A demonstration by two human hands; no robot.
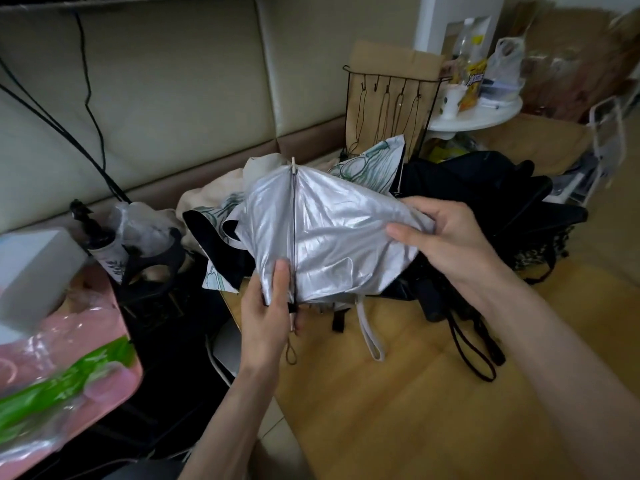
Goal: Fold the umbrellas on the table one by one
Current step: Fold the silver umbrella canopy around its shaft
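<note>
The silver collapsible umbrella with its loose, crinkled canopy [332,237] is held up just above the near-left edge of the light wooden surface [398,393], between the person's two hands. Its long axis runs straight away from the person, from the handle end at the bottom to the pale tip [293,165] at the top, with a dark rib line [294,230] marking the middle. The left hand [270,306] is at the near end of that axis, fingers curled round the bunched fabric and shaft just above the handle, thumb pressed flat on the silver cloth beside the rib. The right hand [446,233] is out to the right of the axis, pinching the edge of one canopy flap between thumb and fingers and holding it drawn sideways. As I judge it, the next move turns on this: the flap lies off to the right and has to be brought across toward the shaft that the left hand steadies, so the right hand does the wrapping. A grey closing strap [370,336] and a thin cord wrist loop [290,355] hang below the umbrella. By count: one silver umbrella in hand; behind it on the surface one white umbrella with a green print and black lining [367,164], and a heap of black umbrella fabric [485,192], which may be one umbrella or two; I cannot tell.
</note>
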